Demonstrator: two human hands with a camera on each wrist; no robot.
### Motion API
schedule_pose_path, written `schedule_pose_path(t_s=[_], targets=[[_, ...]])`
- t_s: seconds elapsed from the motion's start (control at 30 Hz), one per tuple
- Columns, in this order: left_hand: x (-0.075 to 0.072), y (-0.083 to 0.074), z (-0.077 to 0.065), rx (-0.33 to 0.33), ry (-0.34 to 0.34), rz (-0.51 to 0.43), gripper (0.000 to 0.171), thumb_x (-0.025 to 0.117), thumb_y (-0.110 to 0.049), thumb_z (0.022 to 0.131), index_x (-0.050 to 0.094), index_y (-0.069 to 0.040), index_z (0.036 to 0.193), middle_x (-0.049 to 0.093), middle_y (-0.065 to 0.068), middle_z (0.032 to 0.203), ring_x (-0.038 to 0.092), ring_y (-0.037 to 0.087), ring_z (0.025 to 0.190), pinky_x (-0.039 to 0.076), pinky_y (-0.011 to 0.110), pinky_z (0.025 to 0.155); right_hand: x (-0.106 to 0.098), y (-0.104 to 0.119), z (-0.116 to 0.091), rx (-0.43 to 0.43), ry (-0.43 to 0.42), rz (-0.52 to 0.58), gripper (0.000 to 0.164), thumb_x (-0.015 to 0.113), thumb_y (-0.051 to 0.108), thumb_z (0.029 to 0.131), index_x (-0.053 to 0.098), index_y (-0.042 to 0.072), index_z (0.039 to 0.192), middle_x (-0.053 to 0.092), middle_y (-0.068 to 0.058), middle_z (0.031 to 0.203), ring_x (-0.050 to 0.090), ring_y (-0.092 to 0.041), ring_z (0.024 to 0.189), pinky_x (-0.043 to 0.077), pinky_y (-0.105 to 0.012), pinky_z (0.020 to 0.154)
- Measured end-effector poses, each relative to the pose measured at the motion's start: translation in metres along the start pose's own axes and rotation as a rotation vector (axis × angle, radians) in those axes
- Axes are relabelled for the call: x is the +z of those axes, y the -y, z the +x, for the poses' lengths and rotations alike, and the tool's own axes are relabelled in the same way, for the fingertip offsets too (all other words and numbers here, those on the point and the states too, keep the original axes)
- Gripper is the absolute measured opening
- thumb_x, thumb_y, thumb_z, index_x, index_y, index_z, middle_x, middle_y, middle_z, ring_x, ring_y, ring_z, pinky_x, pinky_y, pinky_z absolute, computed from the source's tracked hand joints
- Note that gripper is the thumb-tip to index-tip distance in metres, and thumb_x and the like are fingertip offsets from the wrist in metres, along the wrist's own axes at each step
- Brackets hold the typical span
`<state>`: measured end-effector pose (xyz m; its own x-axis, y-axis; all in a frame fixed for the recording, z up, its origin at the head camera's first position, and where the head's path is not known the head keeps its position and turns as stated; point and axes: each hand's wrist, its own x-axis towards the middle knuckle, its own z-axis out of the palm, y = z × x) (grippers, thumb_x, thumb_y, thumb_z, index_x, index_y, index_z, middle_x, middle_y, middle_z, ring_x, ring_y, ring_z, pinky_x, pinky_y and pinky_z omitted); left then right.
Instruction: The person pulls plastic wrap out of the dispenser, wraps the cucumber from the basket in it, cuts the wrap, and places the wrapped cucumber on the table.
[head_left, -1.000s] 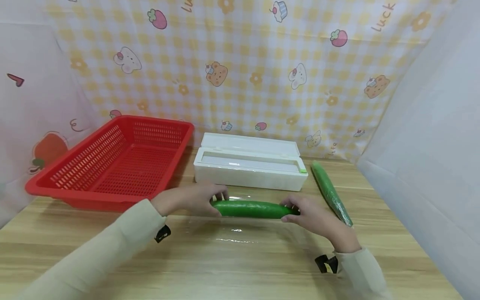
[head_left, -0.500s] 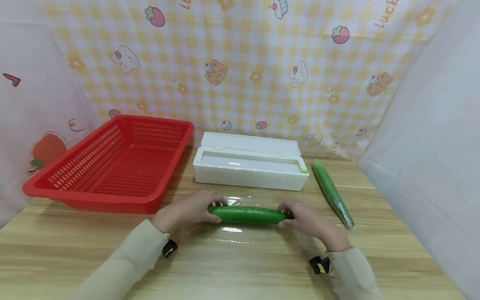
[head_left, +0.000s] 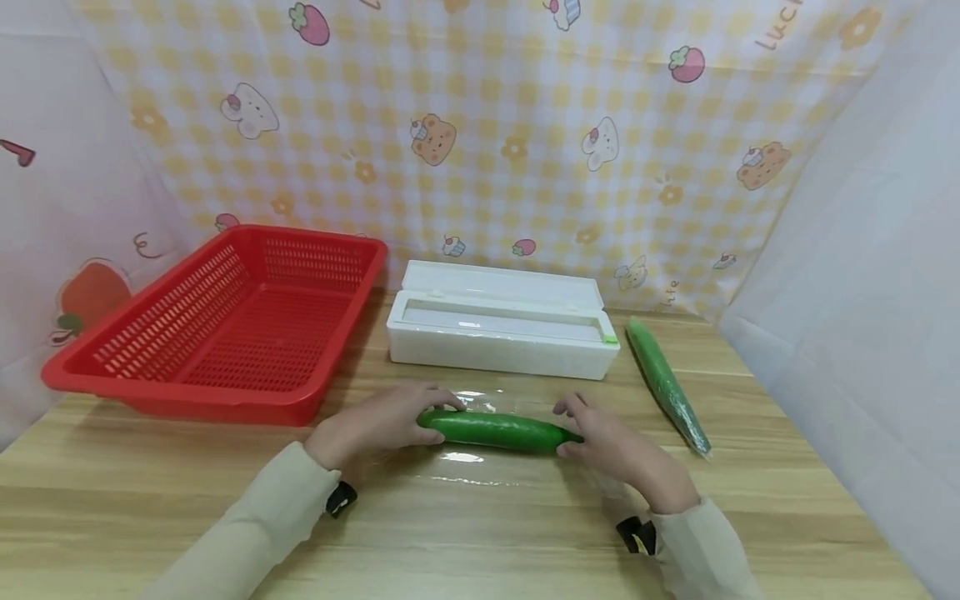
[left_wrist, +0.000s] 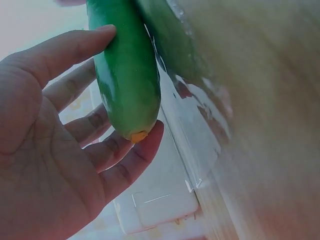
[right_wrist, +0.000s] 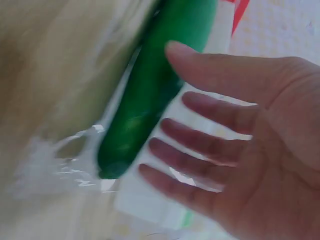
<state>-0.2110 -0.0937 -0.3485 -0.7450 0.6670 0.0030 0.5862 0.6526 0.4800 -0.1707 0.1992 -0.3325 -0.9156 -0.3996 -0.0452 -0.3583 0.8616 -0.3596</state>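
Observation:
A green cucumber (head_left: 498,430) lies crosswise on a sheet of clear cling film (head_left: 472,479) spread over the table. My left hand (head_left: 386,425) holds its left end, thumb on the near side and fingers on the far side. That blunt end, with an orange tip, shows in the left wrist view beside the thumb (left_wrist: 75,50). Around the darker right end stands my right hand (head_left: 611,437). In the right wrist view its fingers (right_wrist: 200,142) are spread and nearly straight, and the thumb (right_wrist: 215,67) overlaps the cucumber (right_wrist: 155,80); whether it touches cannot be told.
Behind the cucumber stands a white cling film box (head_left: 502,346), its lid raised. A red plastic basket (head_left: 217,400) sits at the left. To the right lies a second cucumber (head_left: 663,379), wrapped in film. A patterned curtain (head_left: 480,167) closes off the back.
Over the last second both hands brought the cucumber nearer and lowered it onto the film. Since half a second ago the right hand's fingers have loosened from its end.

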Motion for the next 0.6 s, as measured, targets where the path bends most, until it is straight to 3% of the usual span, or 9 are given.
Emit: schedule_pose_path(t_s=[0.1, 0.23, 0.37, 0.6], targets=[[0.0, 0.0, 0.001, 0.005, 0.008, -0.002, 0.044, 0.069, -0.019, 0.083, 0.056, -0.02, 0.125, 0.057, 0.002, 0.123, 0.051, 0.021, 0.114, 0.045, 0.042, 0.094, 0.0, 0.016, -0.004, -0.1, -0.023, -0.059, 0.02, 0.07, 0.012, 0.08, 0.062, 0.008, 0.099, 0.056, -0.002, 0.098, 0.058, -0.018, 0.092, 0.051, -0.032, 0.08], [-0.001, 0.0, 0.0, -0.023, 0.023, -0.034, 0.045, 0.069, -0.02, 0.084, 0.055, -0.023, 0.126, 0.056, 0.001, 0.124, 0.05, 0.02, 0.113, 0.044, 0.041, 0.094, 0.007, 0.035, -0.005, -0.203, 0.076, -0.092, 0.01, 0.071, 0.016, 0.08, 0.067, 0.012, 0.088, 0.062, 0.005, 0.085, 0.055, -0.006, 0.074, 0.048, -0.022, 0.066], [-0.002, -0.002, 0.0, -0.03, 0.025, -0.04, 0.045, 0.069, -0.02, 0.084, 0.055, -0.024, 0.127, 0.056, 0.001, 0.123, 0.05, 0.018, 0.11, 0.045, 0.04, 0.092, 0.018, 0.044, -0.002, -0.184, 0.15, -0.133, 0.005, 0.069, 0.017, 0.082, 0.066, 0.013, 0.083, 0.062, 0.007, 0.08, 0.052, -0.004, 0.071, 0.046, -0.022, 0.066], [-0.003, -0.006, -0.001, -0.016, 0.023, -0.005, 0.047, 0.068, -0.023, 0.084, 0.053, -0.027, 0.129, 0.053, 0.002, 0.126, 0.049, 0.02, 0.112, 0.044, 0.042, 0.093, 0.031, 0.045, 0.001, -0.158, 0.114, -0.213, 0.011, 0.062, 0.011, 0.087, 0.06, 0.013, 0.076, 0.054, 0.006, 0.067, 0.044, -0.006, 0.061, 0.04, -0.021, 0.058]])
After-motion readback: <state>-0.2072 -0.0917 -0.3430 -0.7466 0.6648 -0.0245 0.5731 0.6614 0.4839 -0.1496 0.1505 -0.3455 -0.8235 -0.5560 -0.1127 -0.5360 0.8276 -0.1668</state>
